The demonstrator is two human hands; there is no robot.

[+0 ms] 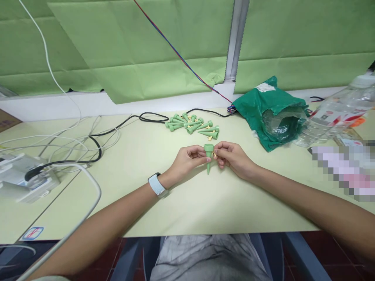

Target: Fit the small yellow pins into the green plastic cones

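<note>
Both hands meet above the middle of the pale table (152,207). Between them stands a green plastic irrigation drip spike (208,159), upright with its point down and its wide mouth up. My left hand (189,160) pinches it near the top. My right hand (233,158) pinches its other side, around a small beige valve knob (215,155), which is partly hidden by the fingers. Just beyond the hands lies a loose heap of several similar green spikes (191,126) with beige parts.
A crumpled green plastic bag (271,113) and a large clear plastic bottle (334,111) lie at the back right. Black and white cables and a white power strip (26,175) occupy the left side. A pixelated patch covers the right edge.
</note>
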